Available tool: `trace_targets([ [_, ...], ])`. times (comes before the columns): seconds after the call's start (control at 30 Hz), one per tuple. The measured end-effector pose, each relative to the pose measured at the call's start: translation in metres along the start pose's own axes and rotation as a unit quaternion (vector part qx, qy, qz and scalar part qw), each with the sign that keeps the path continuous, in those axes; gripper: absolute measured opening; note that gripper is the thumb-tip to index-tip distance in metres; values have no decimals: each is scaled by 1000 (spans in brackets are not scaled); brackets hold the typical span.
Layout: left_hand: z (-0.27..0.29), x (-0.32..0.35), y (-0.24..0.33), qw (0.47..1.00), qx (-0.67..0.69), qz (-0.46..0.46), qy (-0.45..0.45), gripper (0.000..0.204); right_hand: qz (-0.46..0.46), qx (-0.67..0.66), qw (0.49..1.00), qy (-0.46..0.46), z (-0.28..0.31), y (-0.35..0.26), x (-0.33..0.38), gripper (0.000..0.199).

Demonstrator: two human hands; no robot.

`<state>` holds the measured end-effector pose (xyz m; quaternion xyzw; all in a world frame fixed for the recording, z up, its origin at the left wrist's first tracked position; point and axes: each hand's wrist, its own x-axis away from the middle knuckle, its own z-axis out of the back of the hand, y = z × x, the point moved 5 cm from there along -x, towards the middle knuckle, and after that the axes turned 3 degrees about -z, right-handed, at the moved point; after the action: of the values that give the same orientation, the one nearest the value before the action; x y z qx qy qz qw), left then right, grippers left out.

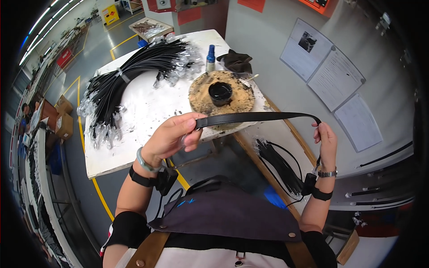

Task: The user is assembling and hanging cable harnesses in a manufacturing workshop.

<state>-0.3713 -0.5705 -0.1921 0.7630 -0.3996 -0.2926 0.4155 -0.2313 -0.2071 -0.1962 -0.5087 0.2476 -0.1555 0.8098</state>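
Note:
A long black strap (pixel 250 117), which looks like leather, is stretched between my hands above the near edge of the white table (pixel 147 129). My left hand (pixel 172 132) pinches its left end between thumb and fingers; a bit of metal shows there. At the right, the strap bends down over the fingers of my right hand (pixel 327 145), which are closed on it, and part of it hangs toward the wrist. Just beyond the strap stands a black cup (pixel 220 93) with dark contents, on a round, stained tan board (pixel 196 96).
A tied bundle of black straps (pixel 147 58) with clear plastic on the ends lies on the table's left. A blue-capped bottle (pixel 210 58) and a dark cloth (pixel 237 61) are behind the board. More straps (pixel 279 165) lie in a wood-edged tray below right. A grey wall (pixel 268 80) bounds the right.

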Motion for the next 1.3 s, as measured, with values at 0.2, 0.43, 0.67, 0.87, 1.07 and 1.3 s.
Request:
trace_targets([
  [0.2, -26, -29, -59, 867, -496, 24, 40, 28, -117, -312, 943, 15, 0, 3, -4, 30],
  [0.43, -42, -52, -64, 888, -451, -70, 51, 16, -161, -334, 925, -87, 4, 12, -23, 29],
  [0.67, -22, -39, -72, 963, 208, 156, -76, 54, -52, -651, 731, -196, 28, 4, -1, 31],
  [0.87, -36, -63, -102, 979, -173, 104, 40, 38, -16, -715, 692, -97, 22, -6, -3, 26],
  [1.07, -65, -73, -110, 825, -560, -63, -41, 40, -17, -731, 682, -25, 1, -20, -13, 22],
  [1.3, -92, -87, -99, 865, -473, -165, -37, 19, -28, -680, 733, 17, -34, -20, -8, 21],
])
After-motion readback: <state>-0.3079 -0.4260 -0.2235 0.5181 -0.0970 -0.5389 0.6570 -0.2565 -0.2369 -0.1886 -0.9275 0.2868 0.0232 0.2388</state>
